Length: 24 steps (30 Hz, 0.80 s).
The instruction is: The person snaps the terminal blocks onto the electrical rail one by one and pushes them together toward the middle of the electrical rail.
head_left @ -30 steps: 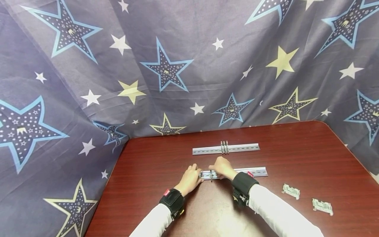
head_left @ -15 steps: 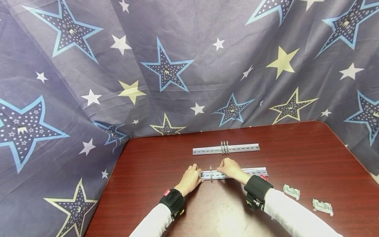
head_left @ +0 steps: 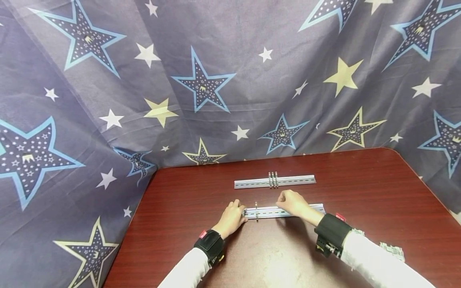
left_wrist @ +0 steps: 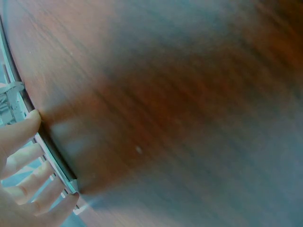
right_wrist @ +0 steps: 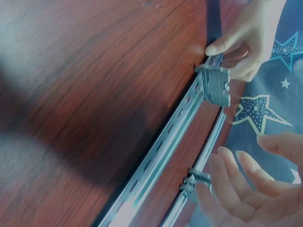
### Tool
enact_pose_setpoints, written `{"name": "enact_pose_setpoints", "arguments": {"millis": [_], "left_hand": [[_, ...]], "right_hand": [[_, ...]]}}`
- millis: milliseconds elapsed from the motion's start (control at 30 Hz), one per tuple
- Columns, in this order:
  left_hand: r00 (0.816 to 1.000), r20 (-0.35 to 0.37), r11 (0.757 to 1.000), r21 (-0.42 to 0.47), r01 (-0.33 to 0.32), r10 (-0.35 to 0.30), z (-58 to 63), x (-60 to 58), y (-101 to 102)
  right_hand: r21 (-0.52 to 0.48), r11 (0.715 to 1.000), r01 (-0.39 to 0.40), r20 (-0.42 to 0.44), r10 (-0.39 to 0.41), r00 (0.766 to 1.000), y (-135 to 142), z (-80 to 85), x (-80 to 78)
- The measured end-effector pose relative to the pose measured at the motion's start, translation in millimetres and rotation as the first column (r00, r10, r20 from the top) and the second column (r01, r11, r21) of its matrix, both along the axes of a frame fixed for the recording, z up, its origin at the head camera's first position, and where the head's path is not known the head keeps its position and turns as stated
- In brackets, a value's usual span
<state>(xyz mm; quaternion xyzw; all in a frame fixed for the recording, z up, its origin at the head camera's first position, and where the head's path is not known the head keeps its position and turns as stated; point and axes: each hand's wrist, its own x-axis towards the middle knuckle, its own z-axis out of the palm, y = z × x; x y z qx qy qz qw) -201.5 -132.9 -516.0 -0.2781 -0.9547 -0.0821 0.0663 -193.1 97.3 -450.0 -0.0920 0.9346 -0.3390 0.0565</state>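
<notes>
My left hand [head_left: 231, 218] holds the left end of the near metal DIN rail [head_left: 270, 212]. In the left wrist view its thumb [left_wrist: 23, 132] lies on one edge and the fingers on the other side. A grey terminal block [right_wrist: 217, 85] stands upright on this rail, just right of that hand. My right hand [head_left: 294, 203] hovers above the rail's right half, holding nothing. Its fingers [right_wrist: 227, 175] are loosely bent and apart from the thumb in the right wrist view.
Behind lies a second DIN rail [head_left: 297, 180] bearing three terminal blocks [head_left: 273, 180] side by side. At the right, a loose terminal block [head_left: 393, 251] lies flat, partly behind my sleeve; another [head_left: 358, 231] is almost hidden by the right forearm. A star-patterned curtain [head_left: 230, 120] borders the table.
My right hand has moved away from the terminal block on the near rail, to the right along the rail. The left hand and both rails have stayed put.
</notes>
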Motion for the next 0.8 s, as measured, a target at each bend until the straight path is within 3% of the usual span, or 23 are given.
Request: {"name": "enact_pose_setpoints", "arguments": {"millis": [500,800], "left_hand": [[1.0,-0.005,1.0,0.005,0.01,-0.01,-0.5,0.1,-0.6],[1.0,-0.012,1.0,0.008,0.012,-0.012,-0.4,0.0,-0.9]], "right_hand": [[0.021,0.999,-0.027,-0.057,0.028,0.998,43.7,-5.9,6.1],[0.077,0.996,-0.044,-0.048,0.048,0.998,75.2,-3.2,10.7]]}}
